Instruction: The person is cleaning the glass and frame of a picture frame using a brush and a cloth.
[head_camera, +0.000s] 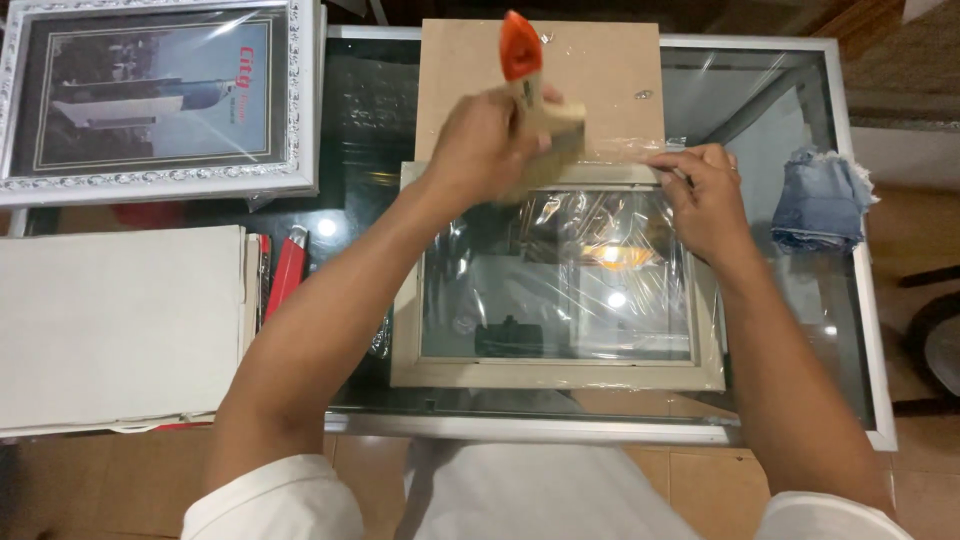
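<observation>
from the head view, the left hand (490, 140) wraps its grip around a wooden brush with an orange-tipped handle (530, 100), blurred, over the top edge of a cream plastic-wrapped picture frame (555, 375) lying on the glass worktop (780, 110). the right hand (705, 195) pinches the frame's clear wrap at the upper right corner. a folded blue denim cloth (822, 198) lies just right.

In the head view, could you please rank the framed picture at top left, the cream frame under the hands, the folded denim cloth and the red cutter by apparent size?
1. Cream frame and framed picture: alike, too close to rank.
2. Denim cloth.
3. Red cutter, partly hidden.
</observation>
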